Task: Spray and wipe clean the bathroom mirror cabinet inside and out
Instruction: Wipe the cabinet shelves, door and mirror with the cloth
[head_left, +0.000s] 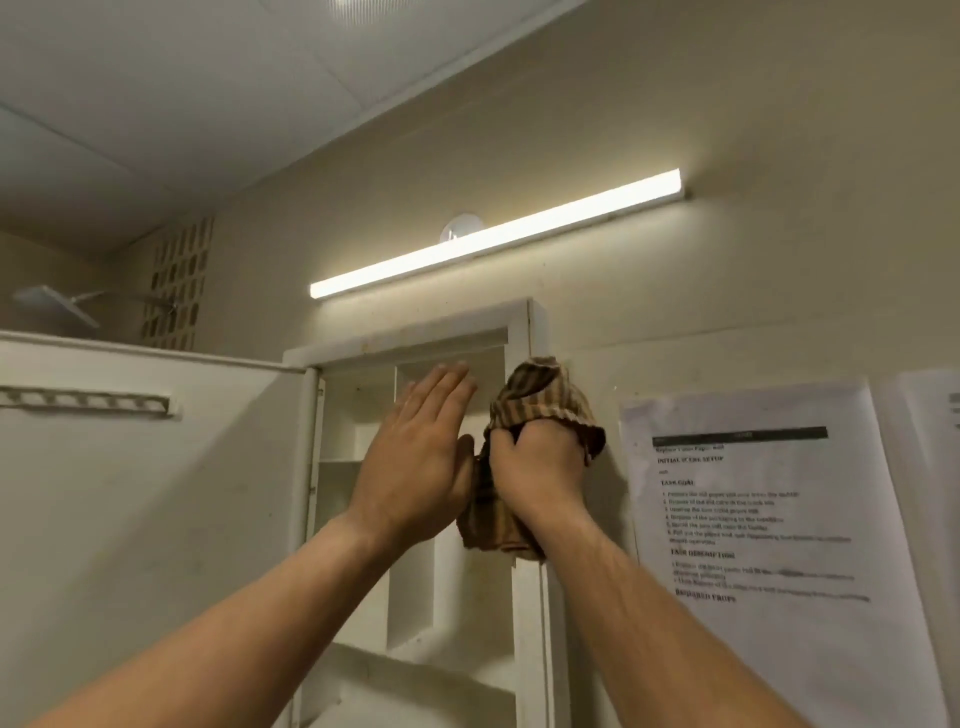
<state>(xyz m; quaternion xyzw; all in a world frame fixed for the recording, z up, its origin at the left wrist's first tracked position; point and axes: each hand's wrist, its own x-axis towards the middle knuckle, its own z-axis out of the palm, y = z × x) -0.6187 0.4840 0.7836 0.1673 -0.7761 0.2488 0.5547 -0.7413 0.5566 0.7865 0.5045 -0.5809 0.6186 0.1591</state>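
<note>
At the open mirror cabinet (519, 330), my right grip (535, 462) clenches the striped cloth (540, 395), limp and light, best held bunched; left grip (415, 452) flat, empty.

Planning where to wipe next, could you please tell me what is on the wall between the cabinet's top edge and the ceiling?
The head view shows a lit tube light there, with a round white fitting behind it.

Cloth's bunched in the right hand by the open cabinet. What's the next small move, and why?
Probably press the cloth onto the cabinet frame and wipe downward: the right hand grips it bunched beside that edge, and the left hand is open, holding nothing.
</note>
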